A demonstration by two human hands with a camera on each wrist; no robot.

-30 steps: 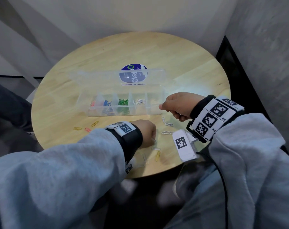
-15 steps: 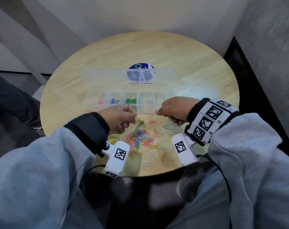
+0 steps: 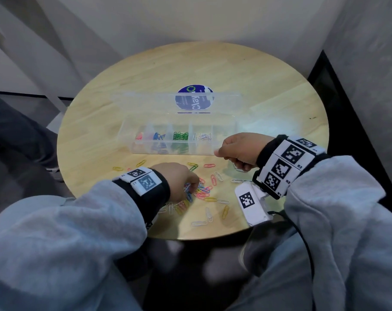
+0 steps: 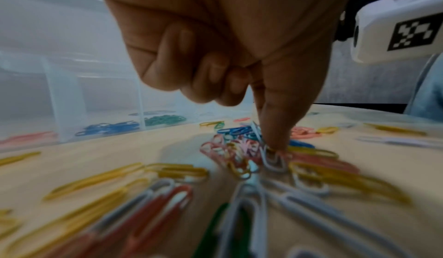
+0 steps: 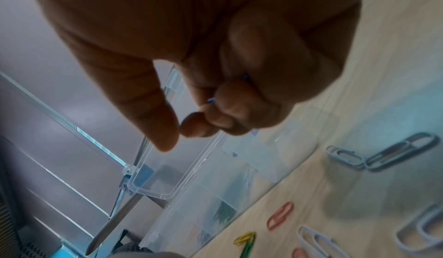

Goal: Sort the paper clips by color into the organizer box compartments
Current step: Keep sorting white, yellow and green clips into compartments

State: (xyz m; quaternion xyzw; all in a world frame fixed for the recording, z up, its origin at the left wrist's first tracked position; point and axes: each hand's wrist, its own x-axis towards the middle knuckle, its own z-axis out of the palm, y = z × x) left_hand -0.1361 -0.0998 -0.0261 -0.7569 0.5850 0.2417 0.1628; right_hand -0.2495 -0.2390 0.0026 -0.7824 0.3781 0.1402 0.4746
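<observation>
The left hand pinches a white clip in the tabletop pile, while the right hand's curled grip holds blue clips beside the box.

The right hand fills the upper frame, fingers curled into the palm with bits of blue wire showing between them. Below it the clear organizer box sits open on the worktop. White paper clips, a red clip and a yellow clip lie beside the box.
</observation>
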